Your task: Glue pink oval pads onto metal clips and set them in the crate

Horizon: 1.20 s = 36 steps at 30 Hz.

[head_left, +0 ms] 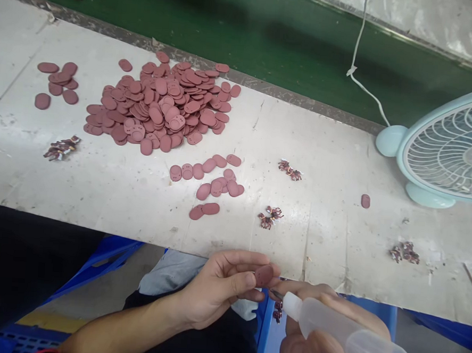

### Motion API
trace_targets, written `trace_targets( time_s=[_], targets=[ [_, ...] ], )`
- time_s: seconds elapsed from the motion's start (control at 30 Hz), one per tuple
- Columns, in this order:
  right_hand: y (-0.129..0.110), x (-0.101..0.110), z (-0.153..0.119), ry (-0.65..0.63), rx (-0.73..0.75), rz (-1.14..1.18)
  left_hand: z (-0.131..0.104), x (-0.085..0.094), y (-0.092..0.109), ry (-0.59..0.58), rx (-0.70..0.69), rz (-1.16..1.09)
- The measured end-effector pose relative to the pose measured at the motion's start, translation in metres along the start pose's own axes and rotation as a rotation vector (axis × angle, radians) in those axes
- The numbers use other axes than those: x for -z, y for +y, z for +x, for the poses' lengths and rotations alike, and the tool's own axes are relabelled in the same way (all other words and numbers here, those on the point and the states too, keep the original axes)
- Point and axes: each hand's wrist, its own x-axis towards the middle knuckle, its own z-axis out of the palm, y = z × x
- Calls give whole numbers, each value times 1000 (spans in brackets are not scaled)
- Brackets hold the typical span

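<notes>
The big pile of discs (155,113) is on the table (321,144). A few loose discs (54,89) lie left of it, and the fan (453,150) stands well to its right.

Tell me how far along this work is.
Done: no figurine is visibly mounted on an oval, so I can't confirm anything finished.
In hand: the left hand holds one reddish oval piece; the right hand holds a squeeze bottle, its nozzle close by.
Left: probably the big pile, the smaller oval groups and the loose figurines.

Blue fan (453,152), white cord (358,77), green belt (244,44)
</notes>
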Motion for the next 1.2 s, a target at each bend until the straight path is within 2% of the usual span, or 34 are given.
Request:
trace_targets(
  time_s=[0.07,0.2,0.3,0.37,0.47,0.6,0.63,0.67,0.73,0.8,0.87,0.9,0.93,1.0,1.03,1.1,1.13,1.2],
  targets=[
    [2,4,-1,-19,-4,-1,0,0,0,0,0,1],
    [2,8,-3,-143,-81,17,0,0,1,-11,-6,-1],
    [-2,6,0,17,-71,91,0,0,2,-20,-14,1],
    [-3,12,9,65,-143,232,0,0,3,-30,-20,1],
    [9,36,33,-44,-467,638,-1,-1,5,-49,-43,11],
    [58,77,79,-61,-1066,1641,-3,0,9,-59,-73,15],
    [73,84,91,-117,-1159,1764,-3,1,10,-52,-80,15],
    [86,91,101,-182,-1232,1840,-4,2,12,-43,-88,14],
    [102,98,113,-297,-1257,1891,-6,5,15,-20,-105,15],
    [102,98,112,-359,-1248,1913,-8,7,19,-5,-122,17],
    [88,91,98,-356,-1090,1798,-9,9,23,0,-142,21],
    [77,83,88,-335,-942,1628,-10,9,24,-1,-153,23],
    [67,74,79,-295,-751,1371,-11,10,26,-3,-162,24],
    [49,50,66,-251,-356,599,-12,10,28,-4,-173,24],
    [43,37,63,-275,-187,203,-12,10,29,-6,-174,23],
    [38,16,67,-437,82,-402,-13,10,30,-5,-175,21],
    [39,8,72,-547,184,-582,-14,11,31,-3,-177,21],
    [44,0,83,-726,307,-766,-16,12,31,5,-180,26]
  ],
)
